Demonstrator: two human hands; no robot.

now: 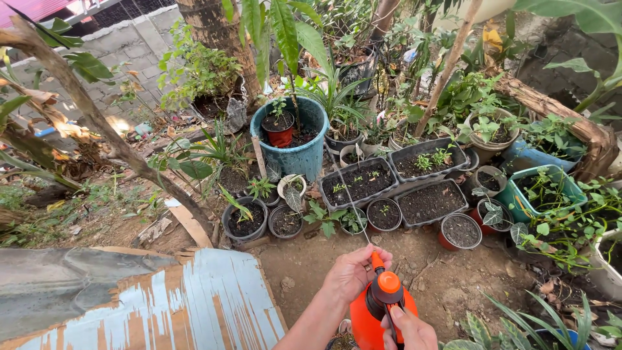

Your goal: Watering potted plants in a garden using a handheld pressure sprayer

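Note:
An orange pressure sprayer bottle (369, 321) with a black and orange pump top sits low in the view, its thin nozzle wand (350, 194) reaching up toward the pots. My left hand (350, 272) grips the neck by the trigger. My right hand (409, 329) rests on the pump handle at the top. Beyond the wand stand black rectangular seedling trays (360, 183) and small round pots (384, 214) of dark soil. A large blue bucket planter (298, 152) with a red pot (280, 133) inside stands behind them.
A weathered board with peeling blue paint (162, 304) lies at the lower left. A leaning bare branch (110, 136) crosses the left side. Teal tubs (541, 191) and leafy plants crowd the right. Bare dirt (447, 279) lies before the pots, a block wall behind.

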